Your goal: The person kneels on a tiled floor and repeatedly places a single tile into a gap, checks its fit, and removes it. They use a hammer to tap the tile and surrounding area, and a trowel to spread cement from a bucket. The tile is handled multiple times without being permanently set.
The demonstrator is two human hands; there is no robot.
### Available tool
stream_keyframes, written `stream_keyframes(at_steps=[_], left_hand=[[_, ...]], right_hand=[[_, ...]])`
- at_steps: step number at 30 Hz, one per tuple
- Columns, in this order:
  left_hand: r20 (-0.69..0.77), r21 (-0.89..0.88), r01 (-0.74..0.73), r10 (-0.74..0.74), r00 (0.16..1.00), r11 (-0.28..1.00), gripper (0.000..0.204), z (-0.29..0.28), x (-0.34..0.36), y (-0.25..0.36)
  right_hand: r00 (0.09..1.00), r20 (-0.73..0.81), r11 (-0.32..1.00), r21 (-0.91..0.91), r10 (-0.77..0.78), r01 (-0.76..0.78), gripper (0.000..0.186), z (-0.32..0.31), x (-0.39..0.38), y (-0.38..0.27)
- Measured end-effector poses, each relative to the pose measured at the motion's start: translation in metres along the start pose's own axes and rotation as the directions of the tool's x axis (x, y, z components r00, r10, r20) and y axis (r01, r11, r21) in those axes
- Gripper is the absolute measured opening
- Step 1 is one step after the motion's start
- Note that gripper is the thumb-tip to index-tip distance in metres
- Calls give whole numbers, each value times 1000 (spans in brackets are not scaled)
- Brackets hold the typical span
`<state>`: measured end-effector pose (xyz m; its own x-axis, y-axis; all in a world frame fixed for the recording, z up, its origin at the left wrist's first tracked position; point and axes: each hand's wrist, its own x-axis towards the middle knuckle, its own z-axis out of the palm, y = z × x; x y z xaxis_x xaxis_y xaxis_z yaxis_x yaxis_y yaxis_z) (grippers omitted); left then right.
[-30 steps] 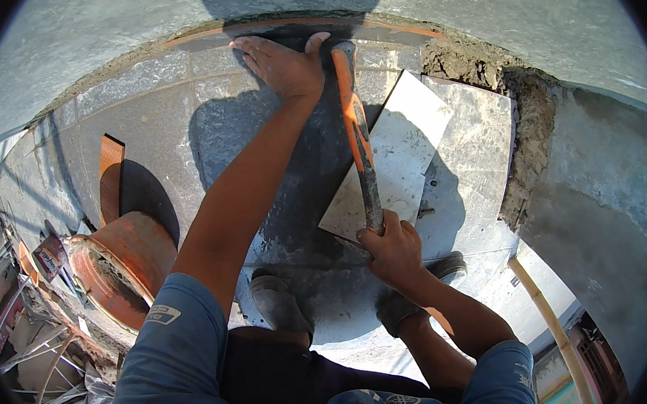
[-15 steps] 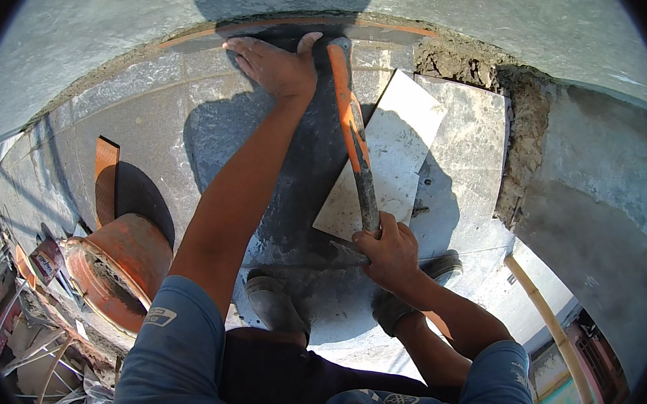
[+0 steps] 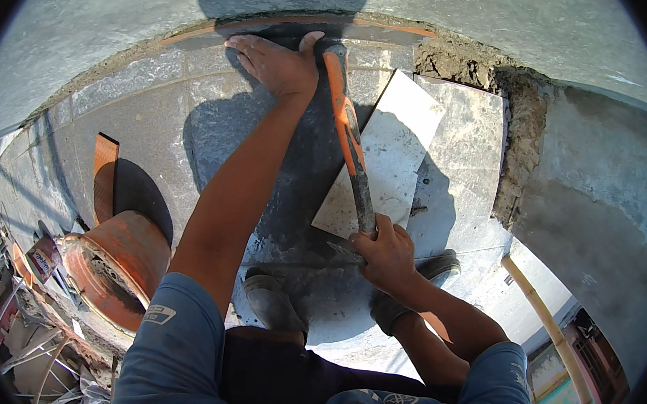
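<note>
My left hand (image 3: 274,65) rests palm down with fingers outstretched on a dark strip of tile (image 3: 376,34) with an orange edge, along the foot of the wall. My right hand (image 3: 382,253) grips the lower end of an orange-and-grey long-handled tool (image 3: 349,131); its grey upper end is just right of my left hand, by the strip, and its exact contact is unclear. White cut tile pieces (image 3: 412,113) lie beneath and right of the tool on a larger mottled slab (image 3: 467,138). A pointed metal piece, too small to identify, shows beside my right hand.
A grey wall (image 3: 122,46) curves across the top, with a rough mortar trench (image 3: 521,142) at the right. An orange bucket (image 3: 131,247) and an upright orange-brown tile (image 3: 104,175) are at left, rubble and debris in the lower-left corner. A bamboo pole (image 3: 537,305) stands right. My boots (image 3: 276,302) are below.
My right hand and the tool have shifted slightly left over the last second. My left hand has also moved slightly left, still palm down at the strip.
</note>
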<state>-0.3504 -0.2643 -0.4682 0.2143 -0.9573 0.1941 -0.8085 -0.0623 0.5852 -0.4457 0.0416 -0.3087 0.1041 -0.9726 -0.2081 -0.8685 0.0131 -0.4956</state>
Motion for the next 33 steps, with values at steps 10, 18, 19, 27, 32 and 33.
stream_keyframes(at_steps=[10, 18, 19, 27, 32, 33], left_hand=[[27, -11, 16, -15, 1000, 1000, 149, -2, 0, 1], [40, -18, 33, -33, 999, 999, 147, -4, -1, 4], [26, -18, 15, -15, 1000, 1000, 147, -2, -1, 5], [13, -13, 14, -14, 1000, 1000, 148, 0, -3, 1], [22, -37, 40, -39, 999, 999, 148, -2, 0, 1], [25, -52, 39, -38, 999, 998, 147, -2, -2, 1]], right_hand=[[994, 45, 995, -32, 96, -95, 26, 4, 10, 17], [998, -12, 996, -57, 66, -67, 21, 3, 10, 17], [997, -21, 997, -45, 69, -70, 19, 4, 9, 15], [985, 115, 991, 12, 130, -132, 36, 2, 9, 7], [999, 26, 998, -45, 39, -38, 25, 3, 11, 8], [1000, 2, 999, -49, 19, -19, 20, 0, 17, 6]])
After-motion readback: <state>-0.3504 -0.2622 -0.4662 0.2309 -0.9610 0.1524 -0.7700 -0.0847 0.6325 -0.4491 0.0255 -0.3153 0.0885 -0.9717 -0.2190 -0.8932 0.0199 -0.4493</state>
